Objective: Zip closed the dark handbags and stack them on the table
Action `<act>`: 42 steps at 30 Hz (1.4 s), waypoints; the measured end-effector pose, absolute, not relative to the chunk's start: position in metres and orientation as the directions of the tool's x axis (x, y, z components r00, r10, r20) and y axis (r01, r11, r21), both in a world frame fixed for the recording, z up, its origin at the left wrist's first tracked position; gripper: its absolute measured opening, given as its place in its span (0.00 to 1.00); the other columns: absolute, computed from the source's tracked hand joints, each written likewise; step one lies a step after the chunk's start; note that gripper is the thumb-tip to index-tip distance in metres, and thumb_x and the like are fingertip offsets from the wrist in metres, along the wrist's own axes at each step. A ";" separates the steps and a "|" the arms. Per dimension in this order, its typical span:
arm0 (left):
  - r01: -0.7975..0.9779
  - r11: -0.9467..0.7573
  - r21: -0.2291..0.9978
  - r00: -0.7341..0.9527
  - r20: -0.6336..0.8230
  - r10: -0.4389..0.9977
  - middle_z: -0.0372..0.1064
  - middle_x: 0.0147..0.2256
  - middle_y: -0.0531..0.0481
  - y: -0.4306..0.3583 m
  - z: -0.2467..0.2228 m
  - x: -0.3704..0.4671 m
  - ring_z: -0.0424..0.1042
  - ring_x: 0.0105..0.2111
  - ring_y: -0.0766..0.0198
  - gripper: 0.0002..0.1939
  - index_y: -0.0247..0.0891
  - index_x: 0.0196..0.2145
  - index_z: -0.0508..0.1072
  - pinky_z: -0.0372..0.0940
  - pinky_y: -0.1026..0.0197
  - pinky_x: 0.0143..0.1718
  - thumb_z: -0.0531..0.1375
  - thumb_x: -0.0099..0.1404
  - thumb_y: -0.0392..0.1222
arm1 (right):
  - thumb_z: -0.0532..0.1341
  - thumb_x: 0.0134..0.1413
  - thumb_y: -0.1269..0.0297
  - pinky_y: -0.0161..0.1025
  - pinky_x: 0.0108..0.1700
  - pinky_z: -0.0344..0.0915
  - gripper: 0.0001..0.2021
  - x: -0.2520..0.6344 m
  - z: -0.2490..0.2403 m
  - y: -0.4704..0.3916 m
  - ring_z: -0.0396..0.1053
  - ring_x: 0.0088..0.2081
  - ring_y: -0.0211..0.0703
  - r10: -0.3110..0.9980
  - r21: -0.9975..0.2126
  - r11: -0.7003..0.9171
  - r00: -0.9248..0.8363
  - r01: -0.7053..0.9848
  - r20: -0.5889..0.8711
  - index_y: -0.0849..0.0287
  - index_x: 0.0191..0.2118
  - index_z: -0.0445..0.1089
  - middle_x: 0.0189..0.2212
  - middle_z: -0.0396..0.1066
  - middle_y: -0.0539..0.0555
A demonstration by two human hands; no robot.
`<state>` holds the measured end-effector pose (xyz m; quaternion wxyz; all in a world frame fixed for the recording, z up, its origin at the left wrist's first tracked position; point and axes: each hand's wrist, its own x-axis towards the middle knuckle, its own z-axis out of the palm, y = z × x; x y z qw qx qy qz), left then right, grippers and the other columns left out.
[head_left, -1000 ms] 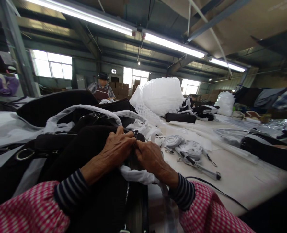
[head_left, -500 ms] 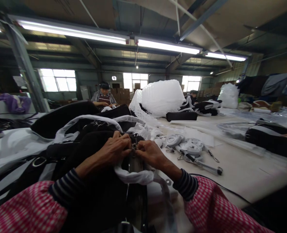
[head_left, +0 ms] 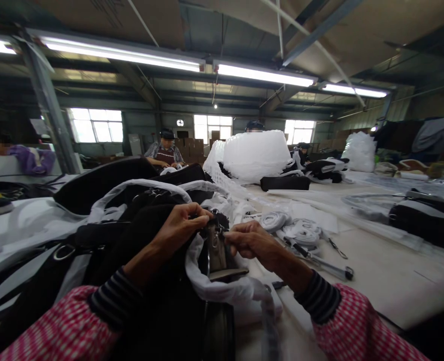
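A black bag (head_left: pixel 158 301) lies in front of me, its zipped side toward the right and a white-wrapped handle (head_left: pixel 222 290) looping over it. My left hand (head_left: pixel 184 223) is closed, pinching the bag's upper edge near the zipper end. Beside it, small metal hardware (head_left: pixel 219 231) hangs over a grey-brown panel (head_left: pixel 217 255). My right hand (head_left: pixel 250 240) is closed in a pinch just right of this metal piece; what sits between its fingertips is too small to make out.
Rolled white-wrapped straps (head_left: pixel 300 233) with metal clips lie right of my hands on the pale table (head_left: pixel 376 281). More black bags (head_left: pixel 105 183) are heaped left. A large white wrapped bundle (head_left: pixel 257 155) stands ahead. Co-workers sit beyond, one person (head_left: pixel 165 150) at centre left.
My right hand has moved right and slightly down, away from my left hand. The grey-brown panel and metal hardware now show between them. A cap has appeared behind the white bundle.
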<state>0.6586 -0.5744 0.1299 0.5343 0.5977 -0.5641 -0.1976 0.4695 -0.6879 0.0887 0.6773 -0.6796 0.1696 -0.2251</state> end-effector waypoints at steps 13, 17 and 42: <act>-0.399 0.316 0.861 0.129 0.394 -0.910 0.77 0.35 0.48 -0.568 0.111 0.675 0.73 0.38 0.59 0.12 0.37 0.35 0.82 0.66 0.61 0.41 0.66 0.64 0.49 | 0.70 0.50 0.57 0.32 0.23 0.46 0.11 0.490 0.102 -0.672 0.56 0.25 0.32 -0.632 -0.965 -0.119 0.732 0.234 0.256 0.62 0.30 0.80 0.27 0.71 0.51; -0.366 0.343 0.865 0.167 0.423 -0.890 0.80 0.38 0.47 -0.566 0.102 0.679 0.76 0.42 0.55 0.08 0.37 0.36 0.83 0.67 0.58 0.46 0.68 0.61 0.44 | 0.73 0.44 0.63 0.31 0.24 0.51 0.08 0.494 0.101 -0.667 0.58 0.23 0.31 -0.657 -0.961 -0.112 0.707 0.252 0.262 0.61 0.30 0.79 0.24 0.71 0.49; -0.514 0.357 0.780 0.157 0.495 -0.854 0.73 0.35 0.50 -0.561 0.094 0.678 0.69 0.41 0.57 0.13 0.39 0.35 0.79 0.61 0.57 0.46 0.62 0.69 0.51 | 0.74 0.45 0.55 0.31 0.20 0.38 0.16 0.500 0.108 -0.669 0.47 0.18 0.26 -0.667 -0.968 -0.098 0.707 0.233 0.237 0.64 0.31 0.75 0.17 0.58 0.43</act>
